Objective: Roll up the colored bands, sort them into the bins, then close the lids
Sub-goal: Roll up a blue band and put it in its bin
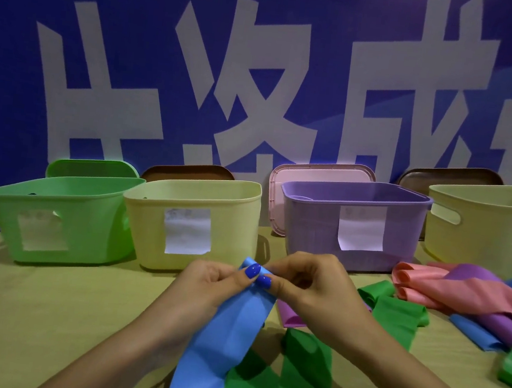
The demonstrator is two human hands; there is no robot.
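Both hands pinch the top end of a blue band [228, 326] above the table [31, 303], left hand [207, 286] and right hand [305, 287] meeting fingertip to fingertip. A green band [302, 372] lies beneath. Behind stand open green bin [56, 217], yellow bin [192, 218] and purple bin [352, 223]; bare tabletop stretches left, loose bands [459, 294] crowd the right edge.

Bare tablecloth [47, 304] at lower left: open passage. 4 bins across mid-frame wall off the back: green bin [56, 217], yellow bin [195, 222], purple bin [352, 223], large yellow bin [491, 225]. Loose bands [446, 296] clutter right side.
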